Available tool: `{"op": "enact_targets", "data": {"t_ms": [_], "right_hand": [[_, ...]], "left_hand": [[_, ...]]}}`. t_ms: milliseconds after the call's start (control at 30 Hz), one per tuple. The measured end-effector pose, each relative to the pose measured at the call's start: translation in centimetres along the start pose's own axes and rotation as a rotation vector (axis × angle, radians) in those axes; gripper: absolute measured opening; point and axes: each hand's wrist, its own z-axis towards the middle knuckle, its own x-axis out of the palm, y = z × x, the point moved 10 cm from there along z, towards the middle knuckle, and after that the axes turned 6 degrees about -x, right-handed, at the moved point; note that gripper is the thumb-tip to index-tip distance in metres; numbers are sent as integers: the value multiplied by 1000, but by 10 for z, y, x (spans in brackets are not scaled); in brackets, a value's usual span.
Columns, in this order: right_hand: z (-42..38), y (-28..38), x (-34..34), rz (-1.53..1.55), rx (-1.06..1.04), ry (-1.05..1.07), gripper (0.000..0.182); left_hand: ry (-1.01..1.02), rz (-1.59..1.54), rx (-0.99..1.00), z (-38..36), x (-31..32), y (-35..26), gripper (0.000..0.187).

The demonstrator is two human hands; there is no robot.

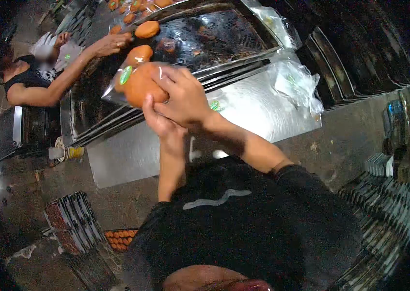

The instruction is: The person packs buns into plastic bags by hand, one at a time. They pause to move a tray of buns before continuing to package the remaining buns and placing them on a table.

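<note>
A clear plastic bag of orange-brown buns (142,87) with a green label is held up in front of me, over the near edge of the dark tray. My left hand (160,120) supports it from below, thumb against the bun nearest me. From the right, my right hand (184,97) closes around the bag's near end; some of its fingers are hidden or blurred. Beyond the bag, a loose bun (147,29) lies on the large dark metal tray (244,36).
At the left, a co-worker's hand (110,46) reaches to the tray near the loose buns. Plastic bags (294,80) lie on the shiny metal table (127,157). More buns (139,6) sit at the far end. Stacked trays (382,213) stand at the right, a yellow roll (75,152) at the left.
</note>
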Motion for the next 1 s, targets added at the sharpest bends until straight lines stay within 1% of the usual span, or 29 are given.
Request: {"op": "enact_targets", "data": {"t_ms": [33, 67, 133, 167, 200, 233, 267, 300, 333, 367, 400, 433, 467, 500, 533, 567, 600, 633, 667, 700, 733, 767, 800, 833, 867, 900, 933, 1000], "right_hand": [[0, -4, -12, 238, -4, -89, 53], [-5, -1, -18, 239, -12, -93, 53], [-43, -43, -54, 307, 422, -379, 43], [-38, -57, -42, 227, 397, -86, 39], [-35, -78, -29, 144, 370, 195, 35], [-25, -106, -35, 229, 441, 194, 33], [-8, -131, -38, 311, 510, 189, 30], [31, -133, -53, 171, 420, 113, 28], [66, -130, -61, 27, 337, 39, 26], [97, -132, -49, 55, 208, -4, 32], [115, -131, -38, 81, 75, -40, 39], [104, -132, -27, 72, 45, -43, 43], [93, -124, -20, 67, 11, -51, 47], [67, -107, -30, 198, 0, 43, 53], [29, -109, -28, 273, -61, 103, 49], [-23, -126, -18, 370, 245, 424, 38], [-86, -134, -23, 519, 563, 565, 37], [-166, -143, -20, 588, 983, 905, 34], [-263, -173, 1, 501, 1042, 1107, 29], [-261, -159, -10, 539, 950, 1030, 26], [-256, -144, -24, 571, 856, 955, 24], [-244, -140, -33, 613, 821, 805, 12], [-252, -143, -30, 621, 823, 814, 12], [-248, -147, -29, 138, 487, 922, 8], [-248, -142, -29, -339, 133, 974, 6], [-263, -168, -53, 138, 718, 641, 15], [-257, -161, -58, 138, 716, 655, 15], [-269, -145, -54, 521, 1078, 696, 29]], "left_hand": [[-51, -11, -54, 5, -8, 0, 51], [-101, -24, -100, 10, -13, 2, 51], [66, 127, -231, -7, 16, 25, 44], [-111, 316, -136, -1, -24, 35, 32], [-180, 415, -115, -7, -31, 47, 25], [112, 626, -176, 1, -41, 75, 22], [208, 1035, -115, -1, -52, 96, 23], [292, 958, -183, -2, -84, 142, 24], [441, 1225, -147, -6, -113, 184, 28], [404, 1671, -73, -24, -93, 186, 35], [520, 1778, 176, -28, -114, 207, 36], [581, 1760, 117, -35, -120, 218, 28], [633, 1772, 135, -37, -127, 226, 16], [699, 1784, 134, -38, -118, 226, 12], [658, 1828, 139, -31, -122, 224, 16], [517, 1779, 25, -22, -135, 215, 17], [407, 1719, -16, -12, -155, 210, 18], [286, 1741, -193, -10, -147, 198, 20], [191, 1540, -352, -6, -156, 194, 12], [174, 1399, -341, -5, -134, 186, 7], [149, 1264, -345, -13, -119, 179, 6], [135, 1265, -347, -14, -122, 182, 6], [140, 1191, -400, -14, -126, 194, 9], [148, 1117, -449, -14, -118, 201, 12], [208, 1216, -458, -16, -107, 205, 15], [251, 1255, -411, -18, -96, 207, 11], [292, 1290, -362, -21, -82, 206, 8], [252, 1509, -46, -20, -48, 178, 14]]}}
